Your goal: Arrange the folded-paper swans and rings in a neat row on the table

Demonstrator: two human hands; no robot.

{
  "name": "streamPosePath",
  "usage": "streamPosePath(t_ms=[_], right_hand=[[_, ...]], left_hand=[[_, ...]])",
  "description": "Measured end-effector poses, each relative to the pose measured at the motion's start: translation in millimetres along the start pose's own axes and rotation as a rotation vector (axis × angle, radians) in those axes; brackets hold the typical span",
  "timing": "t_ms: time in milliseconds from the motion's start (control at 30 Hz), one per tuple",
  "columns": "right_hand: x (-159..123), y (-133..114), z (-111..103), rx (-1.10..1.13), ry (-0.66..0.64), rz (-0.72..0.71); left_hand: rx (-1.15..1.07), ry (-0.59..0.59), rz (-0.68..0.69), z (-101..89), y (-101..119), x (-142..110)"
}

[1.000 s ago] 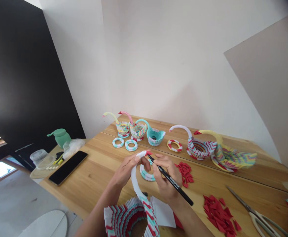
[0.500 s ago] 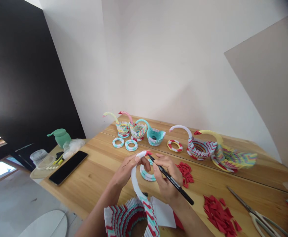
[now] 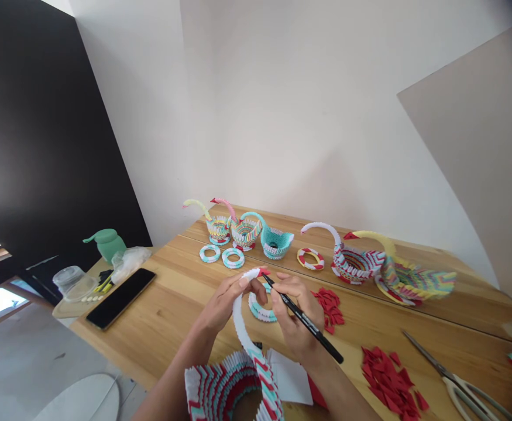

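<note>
A folded-paper swan (image 3: 224, 389) in red, white and teal stands at the near table edge, its white neck (image 3: 239, 316) curving up to a red beak. My left hand (image 3: 224, 301) pinches the head end of that neck. My right hand (image 3: 293, 316) grips a black pen (image 3: 306, 321), whose tip touches the swan's head just behind the beak. A teal and white paper ring (image 3: 260, 309) lies on the table between my hands.
Several finished paper swans (image 3: 356, 260) and rings (image 3: 233, 257) line the back of the wooden table (image 3: 172, 304). Red paper pieces (image 3: 389, 383) lie at right with scissors (image 3: 453, 377). A black phone (image 3: 121, 297), plastic cup (image 3: 72, 280) and green dispenser (image 3: 106, 242) sit at left.
</note>
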State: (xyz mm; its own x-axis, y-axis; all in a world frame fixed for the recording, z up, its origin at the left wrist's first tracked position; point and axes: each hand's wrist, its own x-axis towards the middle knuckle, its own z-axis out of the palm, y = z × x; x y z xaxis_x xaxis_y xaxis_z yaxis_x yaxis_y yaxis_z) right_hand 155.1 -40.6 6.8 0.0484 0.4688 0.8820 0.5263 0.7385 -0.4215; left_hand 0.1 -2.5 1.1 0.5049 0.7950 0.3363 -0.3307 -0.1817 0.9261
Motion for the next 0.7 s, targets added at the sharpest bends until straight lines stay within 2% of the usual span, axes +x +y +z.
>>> streamPosePath(t_ms=[700], right_hand=[[0.7, 0.3, -1.0, -0.033, 0.01, -0.022]], left_hand=[[0.013, 0.009, -0.001, 1.9, 2.9, 0.3]])
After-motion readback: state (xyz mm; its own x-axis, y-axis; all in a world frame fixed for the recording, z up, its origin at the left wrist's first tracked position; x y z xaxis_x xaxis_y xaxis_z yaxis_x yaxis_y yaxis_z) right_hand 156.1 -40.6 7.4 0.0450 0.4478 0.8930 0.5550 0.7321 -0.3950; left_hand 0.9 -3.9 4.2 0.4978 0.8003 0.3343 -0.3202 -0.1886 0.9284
